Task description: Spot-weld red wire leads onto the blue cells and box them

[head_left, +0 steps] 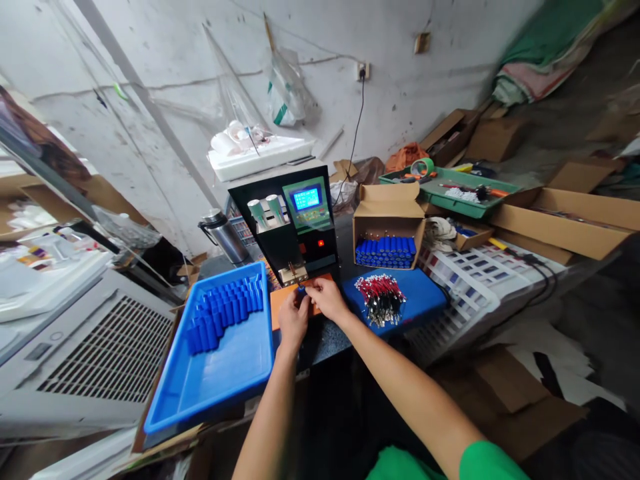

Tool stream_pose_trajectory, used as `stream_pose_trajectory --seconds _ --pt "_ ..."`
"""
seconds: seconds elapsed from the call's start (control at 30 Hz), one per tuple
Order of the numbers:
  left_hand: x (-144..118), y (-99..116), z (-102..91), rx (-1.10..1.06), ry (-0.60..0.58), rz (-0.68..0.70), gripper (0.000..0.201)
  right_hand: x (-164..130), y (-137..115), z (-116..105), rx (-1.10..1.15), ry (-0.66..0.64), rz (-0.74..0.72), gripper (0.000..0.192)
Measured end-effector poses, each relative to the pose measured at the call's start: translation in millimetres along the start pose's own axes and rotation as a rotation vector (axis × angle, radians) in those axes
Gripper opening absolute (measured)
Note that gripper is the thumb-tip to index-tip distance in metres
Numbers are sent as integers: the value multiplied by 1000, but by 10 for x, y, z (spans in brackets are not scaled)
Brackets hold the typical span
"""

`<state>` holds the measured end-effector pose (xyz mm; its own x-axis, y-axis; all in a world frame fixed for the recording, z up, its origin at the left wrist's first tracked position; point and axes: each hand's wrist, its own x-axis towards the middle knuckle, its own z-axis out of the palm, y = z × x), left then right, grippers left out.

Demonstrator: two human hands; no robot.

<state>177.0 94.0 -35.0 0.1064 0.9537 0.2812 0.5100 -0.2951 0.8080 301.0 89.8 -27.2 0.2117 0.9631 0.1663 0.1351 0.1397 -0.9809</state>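
My left hand is closed around a small blue battery cell at the front of a black spot welder. The cell's end is below the welder's copper-coloured electrodes; whether they touch it I cannot tell. From the right, my right hand reaches to the same cell with its fingers pinched together; what is between them is too small to make out. Both hands are above an orange board. To the right, a pile of red and black wire leads lies on a blue surface.
On the left, a blue tray holds rows of blue cells. Behind the leads stands a cardboard box with stacked blue cells. A steel jug, a white plastic basket and a green tool tray stand around.
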Motion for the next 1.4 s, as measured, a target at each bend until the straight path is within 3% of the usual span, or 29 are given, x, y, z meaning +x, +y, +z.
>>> stream_pose_trajectory --seconds 0.23,0.37,0.5,0.6,0.77,0.9,1.07,1.4 --pt "-77 -115 64 51 108 92 32 -286 -205 -95 -159 26 -89 15" --pt "-89 -135 86 142 146 260 29 -358 -262 -74 -254 76 -88 23" --pt "-66 -128 71 260 243 475 36 -286 -154 -142 -125 111 -54 28" --pt "-52 -130 44 351 290 646 33 -152 -31 -429 -129 210 -94 26" --pt "-29 -145 30 492 345 815 21 147 26 -1236 -565 473 -325 36" --pt "-9 -140 33 531 383 848 16 447 -21 -1634 -977 383 -202 41" --pt "-4 -121 7 532 393 868 14 743 -56 -1659 -1356 183 0 43" --pt "-2 -140 35 504 372 851 13 805 -106 -1731 -1387 115 78 47"
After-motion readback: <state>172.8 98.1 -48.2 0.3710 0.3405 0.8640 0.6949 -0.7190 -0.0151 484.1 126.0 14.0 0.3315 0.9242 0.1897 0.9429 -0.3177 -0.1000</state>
